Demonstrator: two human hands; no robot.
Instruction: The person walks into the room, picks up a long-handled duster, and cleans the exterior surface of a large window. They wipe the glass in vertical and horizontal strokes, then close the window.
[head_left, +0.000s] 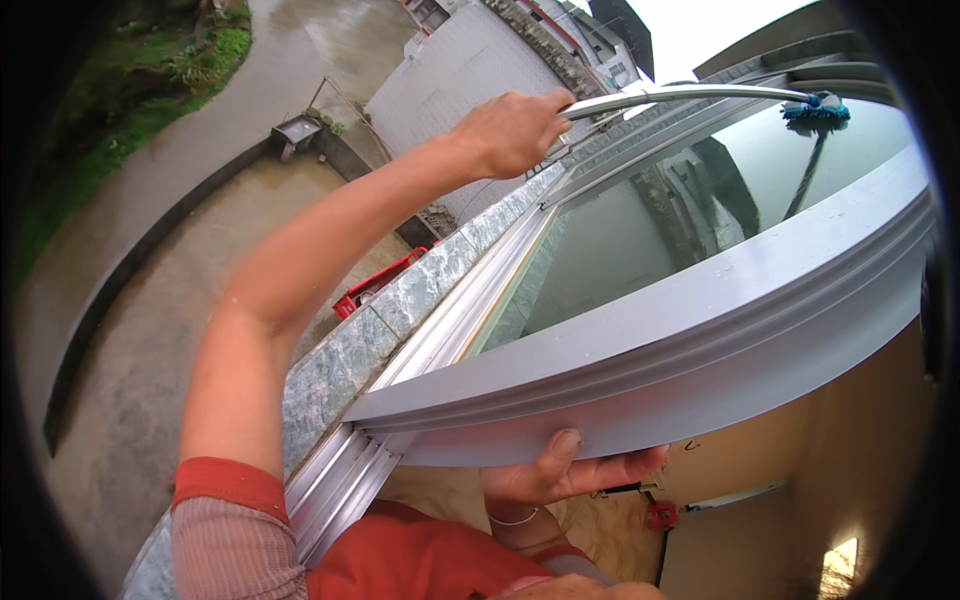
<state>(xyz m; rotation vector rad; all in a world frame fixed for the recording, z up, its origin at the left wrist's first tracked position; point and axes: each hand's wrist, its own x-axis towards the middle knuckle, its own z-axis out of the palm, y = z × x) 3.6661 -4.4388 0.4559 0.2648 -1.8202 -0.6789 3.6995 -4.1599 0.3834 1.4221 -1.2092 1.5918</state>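
With my arm stretched outside the window, my left hand (517, 131) grips a metal pole (675, 93). At the pole's far end, a blue microfibre cleaning head (814, 106) rests against the outer side of the window glass (600, 247), where its reflection shows. My right hand (551, 472) holds the edge of the silver aluminium sash frame (600, 367) from indoors, thumb on the frame's face. Water drops dot the frame. Below the sash runs an aluminium sliding track (349, 472).
A grey stone-tiled sill (345, 367) borders the track. Far below lie a wet concrete yard (180, 300), a low curved wall (112, 292) and a red container (379, 283). A white-tiled building wall (457, 90) rises opposite. Indoors, a red object (661, 514) sits beneath the sash.
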